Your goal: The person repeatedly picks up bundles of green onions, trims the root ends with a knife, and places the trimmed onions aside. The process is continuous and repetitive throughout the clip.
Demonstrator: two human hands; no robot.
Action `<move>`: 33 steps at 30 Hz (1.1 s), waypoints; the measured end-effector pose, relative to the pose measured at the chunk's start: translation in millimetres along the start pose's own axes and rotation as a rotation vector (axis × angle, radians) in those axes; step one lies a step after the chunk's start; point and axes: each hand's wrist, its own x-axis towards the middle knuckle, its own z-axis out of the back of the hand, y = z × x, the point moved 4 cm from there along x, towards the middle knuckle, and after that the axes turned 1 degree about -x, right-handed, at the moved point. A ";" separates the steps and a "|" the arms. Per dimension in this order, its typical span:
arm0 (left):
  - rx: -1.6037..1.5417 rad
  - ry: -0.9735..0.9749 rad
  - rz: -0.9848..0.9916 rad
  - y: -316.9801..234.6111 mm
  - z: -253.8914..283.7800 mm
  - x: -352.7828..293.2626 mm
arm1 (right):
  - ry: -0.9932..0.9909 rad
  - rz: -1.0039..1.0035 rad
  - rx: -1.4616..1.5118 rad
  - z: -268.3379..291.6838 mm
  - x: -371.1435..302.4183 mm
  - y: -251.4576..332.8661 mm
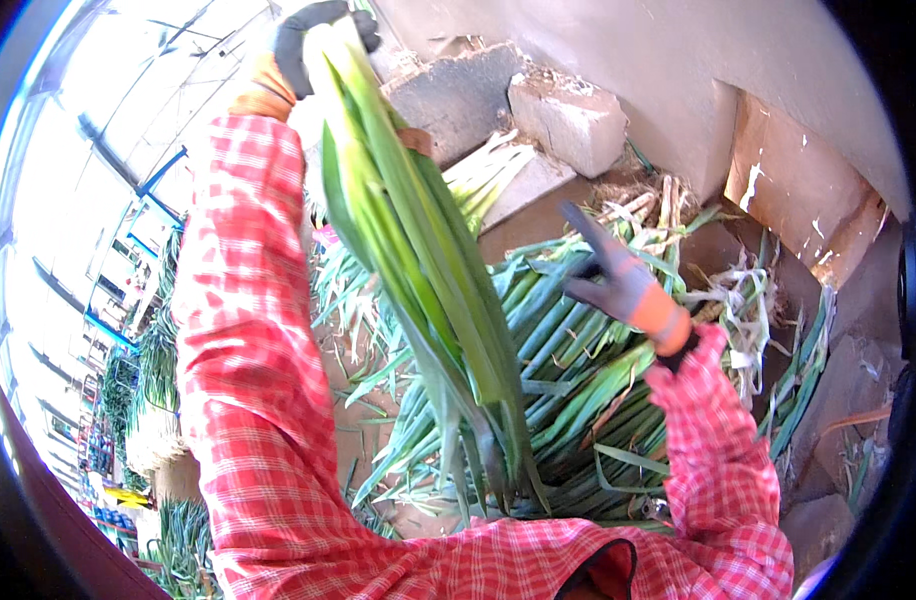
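Far left, bundled greens [158, 310] stand past the work spot; then the left red checked sleeve [243, 300], raised up the frame; at its end the gloved left hand [306, 45] is wrapped round the pale butt ends of a leek bunch [413, 250]; fingertips show past the far side, so it looks like a full grip, not a pinch; bunch hangs aslant, white end high, green leaf tips down over the loose leek pile [568, 380].

Handling, my read: one-end hold lets the long leaves splay and swing; grip firm at the whites, but short of bruising; butts level, leaves running one way; lift tips well clear of the pile, or they'll likely snag and tear.

Behind, trimmed-looking pale stalks [493, 175] lie beside a pale block [568, 122]; right of that, the gloved right hand [618, 278] is spread, index out, thumb apart, nothing visible in it, over the pile; a light palm under mid-bunch would take the droop out; white plastic scraps [746, 320] sit further right; best kept out of the leaves.
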 end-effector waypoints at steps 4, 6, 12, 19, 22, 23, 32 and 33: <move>-0.491 0.004 0.242 23.0 -20.3 11.4 | 0.077 0.181 0.500 -31.8 102.0 28.5; -0.605 0.008 0.272 27.8 -38.0 1.4 | 0.148 0.208 0.619 -47.6 118.5 20.3; -0.663 -0.171 0.177 82.4 -26.0 -26.5 | 0.044 -0.066 -0.021 -8.7 55.2 -19.8; -0.613 -0.687 0.309 109.5 117.9 -114.4 | -0.305 -0.781 -0.851 275.6 -196.1 -253.3; -0.344 -0.597 0.322 93.6 167.5 -144.5 | -0.318 -0.756 -1.401 315.1 -252.3 -274.0; -0.196 -0.611 0.297 82.3 180.3 -155.4 | -0.300 -0.654 -1.252 292.1 -241.4 -262.6; 0.091 -0.482 0.448 36.8 126.5 -78.2 | 0.231 -0.115 -0.033 -49.0 14.5 -61.6; 0.121 -0.537 0.454 38.0 123.4 -76.2 | 0.345 -0.176 -0.031 -87.0 34.3 -56.4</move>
